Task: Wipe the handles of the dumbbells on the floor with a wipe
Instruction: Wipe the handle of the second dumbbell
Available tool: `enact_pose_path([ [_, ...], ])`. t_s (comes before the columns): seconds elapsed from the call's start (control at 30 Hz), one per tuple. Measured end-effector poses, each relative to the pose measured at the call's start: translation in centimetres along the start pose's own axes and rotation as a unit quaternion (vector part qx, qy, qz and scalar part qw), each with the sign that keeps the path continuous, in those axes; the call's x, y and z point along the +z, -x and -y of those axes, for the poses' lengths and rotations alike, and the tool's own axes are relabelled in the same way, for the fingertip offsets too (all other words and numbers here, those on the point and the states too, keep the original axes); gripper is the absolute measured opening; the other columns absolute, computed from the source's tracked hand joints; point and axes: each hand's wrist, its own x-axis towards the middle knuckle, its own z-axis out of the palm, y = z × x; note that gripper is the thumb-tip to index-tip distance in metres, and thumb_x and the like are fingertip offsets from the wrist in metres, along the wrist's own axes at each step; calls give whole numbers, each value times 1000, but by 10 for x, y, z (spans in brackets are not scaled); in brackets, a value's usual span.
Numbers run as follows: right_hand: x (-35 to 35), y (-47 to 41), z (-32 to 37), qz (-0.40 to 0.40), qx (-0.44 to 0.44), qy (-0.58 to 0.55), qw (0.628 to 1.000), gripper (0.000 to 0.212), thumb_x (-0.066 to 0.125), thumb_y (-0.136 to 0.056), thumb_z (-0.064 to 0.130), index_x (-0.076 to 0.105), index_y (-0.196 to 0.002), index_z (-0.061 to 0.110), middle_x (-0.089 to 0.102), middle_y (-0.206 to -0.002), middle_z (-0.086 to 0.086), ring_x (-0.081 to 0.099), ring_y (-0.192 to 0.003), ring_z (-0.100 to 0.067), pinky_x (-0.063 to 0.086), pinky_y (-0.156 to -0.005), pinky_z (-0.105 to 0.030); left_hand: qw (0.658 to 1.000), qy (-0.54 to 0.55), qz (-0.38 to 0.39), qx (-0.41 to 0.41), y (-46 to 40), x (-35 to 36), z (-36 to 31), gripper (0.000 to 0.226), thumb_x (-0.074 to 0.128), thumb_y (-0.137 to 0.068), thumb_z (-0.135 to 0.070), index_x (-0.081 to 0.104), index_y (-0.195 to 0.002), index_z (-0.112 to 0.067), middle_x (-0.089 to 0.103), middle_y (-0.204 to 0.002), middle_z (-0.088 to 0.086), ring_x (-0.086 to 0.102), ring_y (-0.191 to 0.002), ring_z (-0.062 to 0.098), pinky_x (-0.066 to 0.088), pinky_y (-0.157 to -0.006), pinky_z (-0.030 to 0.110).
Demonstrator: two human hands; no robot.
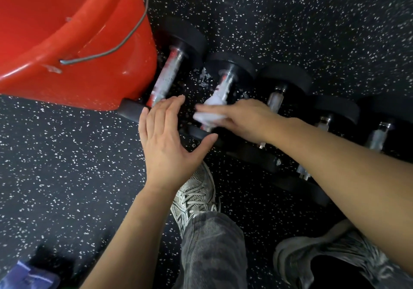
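Wipe (209, 114), white, bunched in right hand (243, 118), pressed on handle of 2nd dumbbell (225, 85) in floor row. Left hand (166, 136) flat, fingers straight, holds nothing; fingertips by near head of 1st dumbbell (166, 76), just left of wipe. Red bucket (73, 40) beyond left hand, touching 1st dumbbell.

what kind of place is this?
Probably a gym: black speckled rubber floor, a row of dumbbells on it, and a red bucket beside them for cleaning.
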Motion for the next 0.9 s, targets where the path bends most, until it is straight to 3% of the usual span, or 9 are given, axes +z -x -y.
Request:
enact_pose_path([
  [0.13,-5,-10,-20,-123,96,5,988,47,27,-106,52,15,-150,62,45,-64,1,44,-53,-19,36,-55,-34,1000,1,2,-3,2,-1,-3,86,71,-85,-66,46,-151,-16,52,-151,1,40,-149,21,7,-131,45],
  [0.3,-8,-10,-25,-135,84,-43,986,45,34,-106,45,27,-149,57,58,-75,1,47,-56,-15,40,-62,-34,1000,-3,4,1,1,-2,-7,83,73,-86,-61,47,-150,-16,52,-151,0,41,-148,21,11,-130,51],
  [0.4,-11,7,-31,-158,65,-93,981,44,38,-106,45,31,-148,57,72,-92,4,60,-67,-13,48,-69,-35,1000,-2,1,13,0,-2,-14,78,72,-87,-55,48,-150,-15,52,-150,2,42,-147,23,15,-129,50],
  [0.53,-9,48,-38,-202,68,-111,971,46,41,-106,45,35,-151,49,47,-60,9,47,-55,-2,36,-54,-27,999,9,19,33,0,8,-28,79,69,-88,-58,48,-150,-15,52,-151,2,41,-147,23,19,-126,53],
  [0.6,-7,70,-43,-201,91,-107,970,46,39,-105,49,33,-151,50,53,-68,10,50,-60,-4,41,-57,-29,998,21,37,49,1,15,-38,81,70,-88,-61,48,-150,-15,51,-151,1,42,-147,22,19,-126,54],
  [0.67,-1,86,-51,-184,117,-119,969,49,37,-102,56,32,-150,52,67,-93,10,61,-78,-11,51,-70,-34,996,28,46,68,3,23,-47,80,70,-88,-62,49,-149,-14,52,-151,1,43,-147,22,21,-125,54],
  [0.73,6,96,-60,-166,142,-118,969,52,35,-98,64,30,-150,55,65,-122,6,63,-104,-16,52,-86,-35,995,19,45,85,6,29,-52,79,69,-88,-62,51,-148,-14,53,-150,2,44,-146,23,23,-124,54],
  [0.77,9,99,-64,-164,153,-117,967,53,33,-98,66,30,-149,55,62,-127,7,62,-108,-17,51,-89,-34,995,14,44,91,7,31,-52,79,69,-88,-62,51,-148,-13,54,-150,3,45,-145,24,24,-124,54],
  [0.9,17,100,-66,-233,169,-99,952,45,41,-99,60,57,-138,43,59,-113,12,64,-82,-12,54,-75,-34,992,-4,50,118,12,33,-56,79,68,-89,-63,52,-149,-13,54,-150,4,46,-145,25,23,-124,55],
])
